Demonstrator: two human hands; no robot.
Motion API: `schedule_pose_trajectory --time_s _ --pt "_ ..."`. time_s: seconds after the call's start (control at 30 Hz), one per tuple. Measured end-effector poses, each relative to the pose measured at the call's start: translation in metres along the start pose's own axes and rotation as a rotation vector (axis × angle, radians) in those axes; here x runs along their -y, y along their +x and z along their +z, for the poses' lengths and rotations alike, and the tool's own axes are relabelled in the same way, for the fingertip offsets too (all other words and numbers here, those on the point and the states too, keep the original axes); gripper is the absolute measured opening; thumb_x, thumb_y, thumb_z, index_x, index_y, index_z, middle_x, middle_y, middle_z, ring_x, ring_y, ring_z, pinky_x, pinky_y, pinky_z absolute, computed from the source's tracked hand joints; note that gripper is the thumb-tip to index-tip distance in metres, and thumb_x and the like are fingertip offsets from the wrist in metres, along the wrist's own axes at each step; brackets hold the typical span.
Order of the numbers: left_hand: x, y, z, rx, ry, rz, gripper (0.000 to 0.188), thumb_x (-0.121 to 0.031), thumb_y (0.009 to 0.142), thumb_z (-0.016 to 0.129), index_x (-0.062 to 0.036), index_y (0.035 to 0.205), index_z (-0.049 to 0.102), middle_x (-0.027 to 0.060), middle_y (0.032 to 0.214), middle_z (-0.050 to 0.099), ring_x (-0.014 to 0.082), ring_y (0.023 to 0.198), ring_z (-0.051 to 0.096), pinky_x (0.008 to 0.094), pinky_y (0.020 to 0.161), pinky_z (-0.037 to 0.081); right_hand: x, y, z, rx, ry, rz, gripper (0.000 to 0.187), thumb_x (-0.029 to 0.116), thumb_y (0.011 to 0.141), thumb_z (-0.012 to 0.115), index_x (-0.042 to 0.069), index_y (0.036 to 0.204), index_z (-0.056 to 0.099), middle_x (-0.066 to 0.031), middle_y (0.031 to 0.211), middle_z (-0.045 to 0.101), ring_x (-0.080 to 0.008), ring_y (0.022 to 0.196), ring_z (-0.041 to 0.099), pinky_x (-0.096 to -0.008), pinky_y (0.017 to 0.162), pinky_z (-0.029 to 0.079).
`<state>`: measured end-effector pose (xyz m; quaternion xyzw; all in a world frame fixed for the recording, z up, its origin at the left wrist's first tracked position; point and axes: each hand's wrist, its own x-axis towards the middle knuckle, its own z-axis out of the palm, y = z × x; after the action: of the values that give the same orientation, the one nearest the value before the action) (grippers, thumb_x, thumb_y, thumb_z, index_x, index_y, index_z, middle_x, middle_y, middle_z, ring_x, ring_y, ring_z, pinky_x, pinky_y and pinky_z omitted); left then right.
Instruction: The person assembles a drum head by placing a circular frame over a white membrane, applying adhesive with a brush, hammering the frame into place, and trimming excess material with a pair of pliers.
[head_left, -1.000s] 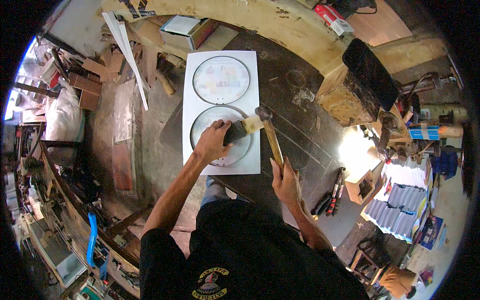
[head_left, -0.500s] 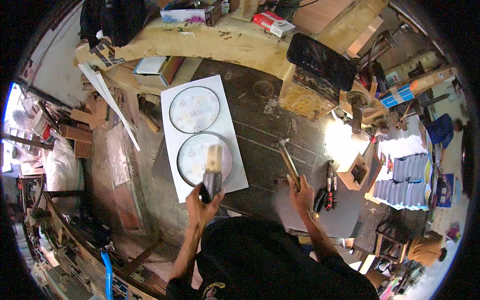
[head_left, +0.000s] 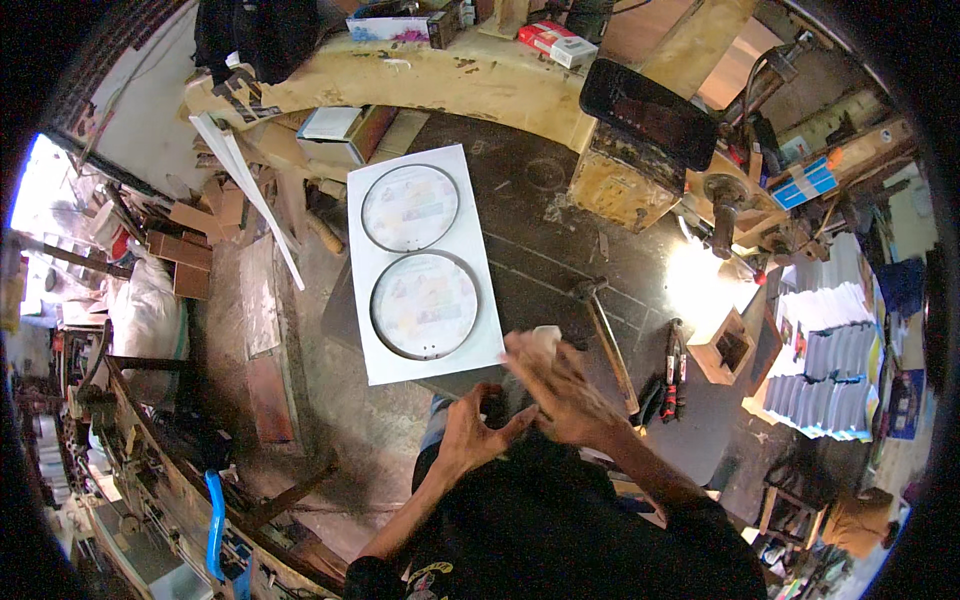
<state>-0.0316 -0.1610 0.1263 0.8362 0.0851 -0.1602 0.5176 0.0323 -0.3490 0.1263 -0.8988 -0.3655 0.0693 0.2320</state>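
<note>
My left hand [head_left: 468, 432] is in front of my body, fingers and thumb curled around something dark that I cannot make out. Close beside it, my right hand [head_left: 570, 400] is smeared by motion and reaches across toward the left. A pale, blurred piece [head_left: 546, 338] shows past its fingers; whether the hand holds it I cannot tell. To the right of my right hand, a hammer [head_left: 612, 350] lies on the dark work surface. A white board [head_left: 376, 362] with two thin dark rings, an upper ring [head_left: 459, 205] and a lower ring [head_left: 479, 308], lies ahead of my hands.
Red-handled pliers [head_left: 672, 375] lie right of the hammer. Beyond them are a small open wooden box [head_left: 722, 347] and a stack of printed sheets [head_left: 825, 345]. A black phone [head_left: 645, 112] rests on a worn wooden block [head_left: 620, 190] at the far side, near a yellowish beam [head_left: 430, 80].
My right hand has let go of the hammer, which now lies on the surface, and has moved left beside my left hand. My left hand has drawn back from the board with its blurred block.
</note>
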Motion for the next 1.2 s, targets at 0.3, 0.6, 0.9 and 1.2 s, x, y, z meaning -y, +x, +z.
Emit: schedule_pose_trajectory --time_s 0.3,0.6,0.9,1.2 --pt "0.160 0.018 -0.037 -1.042 -0.340 -0.113 0.050 -0.028 0.094 0.067 0.0007 0.129 0.047 0.0133 0.105 0.061 0.0211 0.100 0.060 0.0347 0.087 0.050 -0.009 0.019 -0.011 -0.277 0.604 0.291 0.043 0.030 0.082 0.081 0.008 0.114 0.064 -0.0033 0.092 0.069 -0.0124 0.090 0.065 -0.0306 0.084 0.053" --pt "0.228 0.046 -0.043 -0.812 -0.779 -0.220 0.049 -0.045 0.090 0.071 -0.0015 0.106 0.054 0.0038 0.082 0.058 0.0146 0.075 0.061 0.0314 0.068 0.056 -0.037 0.074 -0.013 -0.259 1.139 0.255 0.044 0.041 0.095 0.058 0.008 0.124 0.055 -0.0060 0.125 0.057 -0.0148 0.125 0.048 -0.0399 0.114 0.027" --pt "0.234 0.046 -0.050 -0.821 -0.410 -0.304 0.049 -0.044 0.093 0.067 0.0046 0.096 0.061 0.0082 0.075 0.065 0.0140 0.065 0.067 0.0278 0.053 0.055 0.005 0.122 -0.060 -0.307 1.004 -0.148 0.026 0.015 0.084 0.055 0.000 0.106 0.055 -0.0137 0.096 0.064 -0.0216 0.090 0.062 -0.0343 0.081 0.050" --pt "0.229 0.043 -0.066 -0.589 -0.417 -0.227 0.038 -0.037 0.096 0.064 0.0007 0.101 0.061 0.0085 0.078 0.068 0.0128 0.067 0.068 0.0278 0.053 0.053 -0.013 0.129 0.064 -0.429 0.942 -0.148 0.032 0.020 0.081 0.059 -0.002 0.103 0.056 -0.0137 0.090 0.065 -0.0207 0.084 0.063 -0.0337 0.075 0.052"
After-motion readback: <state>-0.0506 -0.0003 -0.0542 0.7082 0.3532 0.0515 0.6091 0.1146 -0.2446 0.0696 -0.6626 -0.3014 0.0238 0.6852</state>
